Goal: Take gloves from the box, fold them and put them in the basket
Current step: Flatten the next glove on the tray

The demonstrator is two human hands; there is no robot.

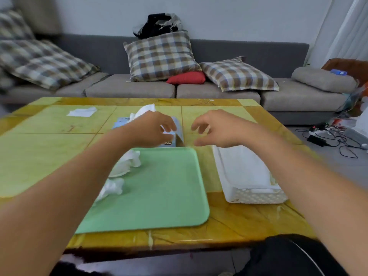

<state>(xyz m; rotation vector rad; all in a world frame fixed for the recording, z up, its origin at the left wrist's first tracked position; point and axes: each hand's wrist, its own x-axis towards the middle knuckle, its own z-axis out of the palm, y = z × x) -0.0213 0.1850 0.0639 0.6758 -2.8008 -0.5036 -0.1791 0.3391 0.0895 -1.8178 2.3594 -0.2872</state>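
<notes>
**Two hands at the glove box**

Two hands reach past the green tray [159,186], my landmark. My left hand [153,126] curls over the glove box [173,140], which touches the tray's far edge; whether it actually grips anything I cannot tell. A thin white glove [143,111] sticks up from the cardboard box. My right hand [215,128] hovers right of the box, fingers loosely curled, holding nothing. The white perforated plastic basket [254,196] lies right of the tray, long axis running away from me. Crumpled gloves [125,166] rest on the tray's left edge.
</notes>
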